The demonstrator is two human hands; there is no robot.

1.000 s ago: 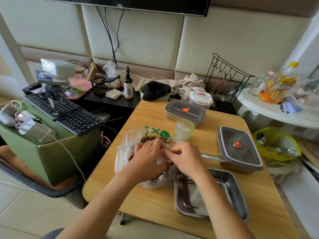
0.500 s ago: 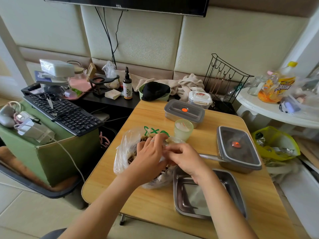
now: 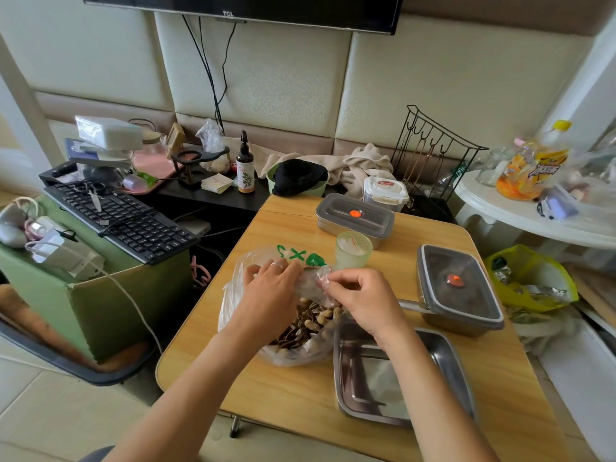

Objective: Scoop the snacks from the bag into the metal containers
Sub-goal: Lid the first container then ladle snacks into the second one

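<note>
Both hands grip the clear plastic bag (image 3: pixel 289 353) at its mouth: the left hand (image 3: pixel 270 288) clutches the rim and the right hand (image 3: pixel 363 299) pinches the plastic. The bag sits on the wooden surface (image 3: pixel 283 393), holding the snacks (image 3: pixel 310 323), just beside an open metal container (image 3: pixel 378 386).

Both bare forearms are coming in from the bottom, angling toward each other. Left hand (image 3: pixel 270 291) is lying palm-down, ring on one finger, fingers curling onto the bag (image 3: pixel 233 295). Right hand (image 3: pixel 363 298) is sitting just beside it, knuckles up, pinching the bag plastic between thumb and fingertips.
</note>
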